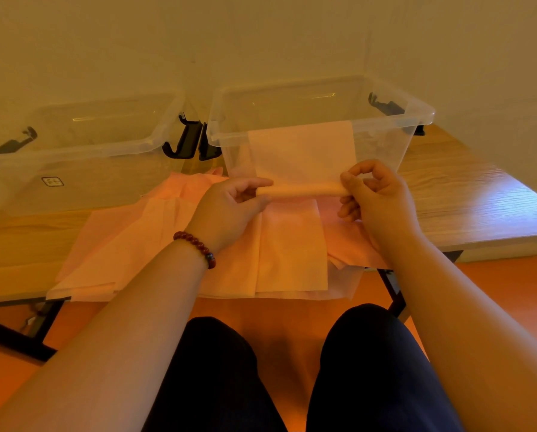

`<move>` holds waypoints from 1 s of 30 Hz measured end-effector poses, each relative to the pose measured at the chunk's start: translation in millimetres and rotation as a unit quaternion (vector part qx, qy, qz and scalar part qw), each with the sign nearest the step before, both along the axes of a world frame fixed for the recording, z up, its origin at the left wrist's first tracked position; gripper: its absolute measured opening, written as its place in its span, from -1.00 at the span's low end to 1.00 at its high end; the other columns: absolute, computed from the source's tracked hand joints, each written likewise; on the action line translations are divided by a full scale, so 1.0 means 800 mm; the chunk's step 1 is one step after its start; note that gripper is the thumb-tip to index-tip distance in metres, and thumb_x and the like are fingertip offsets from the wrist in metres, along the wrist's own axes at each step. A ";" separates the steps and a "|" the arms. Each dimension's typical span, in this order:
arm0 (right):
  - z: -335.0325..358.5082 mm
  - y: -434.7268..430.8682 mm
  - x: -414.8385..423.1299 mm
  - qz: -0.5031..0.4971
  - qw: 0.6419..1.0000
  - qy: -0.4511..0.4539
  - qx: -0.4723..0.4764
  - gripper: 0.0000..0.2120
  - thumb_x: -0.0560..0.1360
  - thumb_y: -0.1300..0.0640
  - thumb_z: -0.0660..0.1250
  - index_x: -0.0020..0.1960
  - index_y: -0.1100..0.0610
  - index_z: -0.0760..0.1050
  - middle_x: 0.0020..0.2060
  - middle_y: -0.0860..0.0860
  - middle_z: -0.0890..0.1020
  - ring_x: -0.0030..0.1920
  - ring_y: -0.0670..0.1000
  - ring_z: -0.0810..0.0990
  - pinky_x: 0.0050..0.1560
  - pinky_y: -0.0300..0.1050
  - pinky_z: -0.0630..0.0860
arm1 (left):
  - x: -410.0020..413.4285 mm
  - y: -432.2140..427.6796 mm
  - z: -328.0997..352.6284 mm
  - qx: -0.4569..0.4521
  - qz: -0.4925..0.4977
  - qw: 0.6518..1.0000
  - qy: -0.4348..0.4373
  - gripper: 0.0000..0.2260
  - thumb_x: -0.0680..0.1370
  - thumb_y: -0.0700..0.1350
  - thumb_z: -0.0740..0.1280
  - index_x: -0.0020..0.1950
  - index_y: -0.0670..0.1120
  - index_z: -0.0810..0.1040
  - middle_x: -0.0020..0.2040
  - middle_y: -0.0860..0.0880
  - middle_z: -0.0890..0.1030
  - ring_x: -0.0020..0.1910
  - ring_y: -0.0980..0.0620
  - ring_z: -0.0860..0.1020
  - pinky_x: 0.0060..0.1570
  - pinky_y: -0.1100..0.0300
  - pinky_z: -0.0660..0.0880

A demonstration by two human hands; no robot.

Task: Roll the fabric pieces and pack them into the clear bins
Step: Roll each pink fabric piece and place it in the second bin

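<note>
the fabric roll (pixel 304 190) lies left to right just above the desk (pixel 466 194) — left grip (pixel 236 199) and right grip (pixel 374 194) each pinch an end; its loose tail rises toward the right bin (pixel 385 124).

A pink fabric piece (pixel 301 151) is being rolled between the left hand (pixel 232 207) and right hand (pixel 376 198), its flat part draped over the right clear bin (pixel 416 120); more pink fabric (pixel 154 244) is lying beneath.

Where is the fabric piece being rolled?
Head view, centre: the fabric piece is held by left hand and right hand, before the right clear bin, above the fabric pile.
</note>
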State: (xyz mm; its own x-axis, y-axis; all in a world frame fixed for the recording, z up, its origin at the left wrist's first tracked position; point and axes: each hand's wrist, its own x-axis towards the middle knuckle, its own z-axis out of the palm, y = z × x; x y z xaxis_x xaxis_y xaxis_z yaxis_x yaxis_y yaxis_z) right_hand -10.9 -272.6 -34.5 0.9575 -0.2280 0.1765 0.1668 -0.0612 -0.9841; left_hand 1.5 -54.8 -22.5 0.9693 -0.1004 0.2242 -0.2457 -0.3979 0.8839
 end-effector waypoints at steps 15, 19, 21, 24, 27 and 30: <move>0.003 0.003 -0.003 0.026 0.999 0.026 0.036 -0.97 0.56 0.18 0.34 -0.07 0.09 0.53 -0.25 0.02 0.67 -0.21 0.03 0.67 -0.27 -0.12 0.57 | -0.001 0.000 -0.017 -0.163 -0.013 0.985 0.054 -0.82 0.54 -0.20 0.35 0.05 0.07 0.58 -0.12 0.01 0.61 -0.26 0.21 0.60 -0.20 0.32 0.54; 0.003 0.001 -0.002 0.018 0.999 0.020 0.041 -0.92 0.55 0.19 0.34 -0.13 0.09 0.54 -0.30 0.02 0.64 -0.27 -0.01 0.64 -0.26 -0.12 0.56 | -0.001 -0.002 -0.017 -0.175 -0.005 0.983 0.050 -0.85 0.56 -0.22 0.31 0.05 0.01 0.54 -0.18 0.05 0.65 -0.25 0.16 0.62 -0.23 0.29 0.55; 0.002 0.000 -0.002 0.019 0.999 0.015 0.035 -0.93 0.54 0.21 0.34 -0.09 0.08 0.53 -0.31 0.01 0.63 -0.27 0.01 0.63 -0.25 -0.10 0.55 | -0.002 -0.003 -0.017 -0.161 0.006 0.986 0.041 -0.91 0.58 -0.18 0.30 0.01 0.00 0.55 -0.24 0.09 0.66 -0.25 0.16 0.62 -0.25 0.31 0.55; 0.002 -0.001 -0.003 0.044 0.998 0.001 0.036 -0.84 0.53 0.27 0.33 0.01 0.03 0.51 -0.30 0.00 0.63 -0.29 0.02 0.62 -0.29 -0.12 0.54 | -0.002 -0.004 -0.018 -0.147 0.018 0.988 0.037 -0.94 0.58 -0.12 0.30 -0.04 0.00 0.57 -0.27 0.11 0.66 -0.26 0.17 0.63 -0.26 0.33 0.54; 0.001 -0.002 -0.003 0.049 0.999 0.001 0.009 -0.82 0.52 0.26 0.35 0.03 0.00 0.53 -0.29 -0.05 0.62 -0.26 0.00 0.62 -0.26 -0.12 0.54 | -0.002 -0.004 -0.018 -0.150 0.027 0.988 0.040 -0.93 0.58 -0.09 0.30 -0.05 0.00 0.58 -0.25 0.09 0.67 -0.24 0.15 0.64 -0.25 0.32 0.55; -0.001 -0.002 -0.002 0.041 0.999 -0.004 0.002 -0.90 0.54 0.20 0.36 -0.01 0.02 0.54 -0.37 -0.05 0.60 -0.31 -0.01 0.61 -0.29 -0.14 0.53 | -0.003 -0.004 -0.018 -0.157 0.023 0.986 0.039 -0.94 0.57 -0.10 0.31 -0.01 0.00 0.57 -0.18 0.06 0.67 -0.24 0.15 0.63 -0.24 0.30 0.56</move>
State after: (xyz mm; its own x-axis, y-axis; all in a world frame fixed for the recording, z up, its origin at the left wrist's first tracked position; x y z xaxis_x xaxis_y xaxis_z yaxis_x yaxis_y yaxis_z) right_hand -12.8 -274.2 -35.5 0.9717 -0.1492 0.1832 0.1788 -0.0424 -0.9830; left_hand -0.9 -58.0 -36.7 0.9867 0.0067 0.1622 -0.1605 -0.1096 0.9809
